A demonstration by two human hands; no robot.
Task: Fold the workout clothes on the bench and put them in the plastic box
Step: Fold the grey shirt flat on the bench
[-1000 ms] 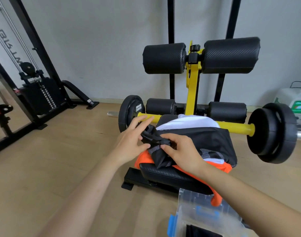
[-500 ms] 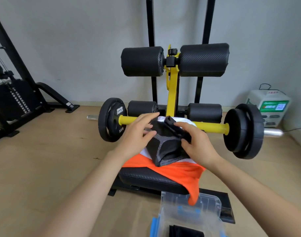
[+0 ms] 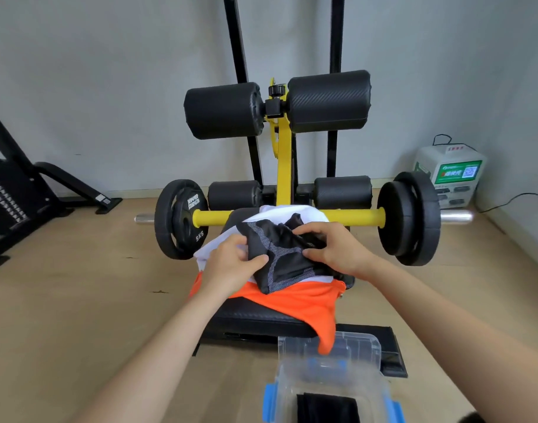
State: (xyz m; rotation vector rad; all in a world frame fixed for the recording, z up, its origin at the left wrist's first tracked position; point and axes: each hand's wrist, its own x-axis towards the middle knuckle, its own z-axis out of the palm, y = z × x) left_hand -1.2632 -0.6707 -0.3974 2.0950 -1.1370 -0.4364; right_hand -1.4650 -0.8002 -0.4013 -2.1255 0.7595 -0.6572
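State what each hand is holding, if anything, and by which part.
Both hold the black-and-grey garment: the left hand grips its left edge, the right hand grips the bunched fabric at its upper right.

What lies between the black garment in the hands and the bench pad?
Head view: a white garment and an orange garment beneath it separate the black garment from the bench pad.

Both bare forearms are extended forward and converge toward the middle. The left hand (image 3: pixel 234 265) is curled, thumb laid on top, round the edge of a black mesh-panelled garment (image 3: pixel 279 257). The right hand (image 3: pixel 336 248) is closed on its opposite side, knuckles turned up.
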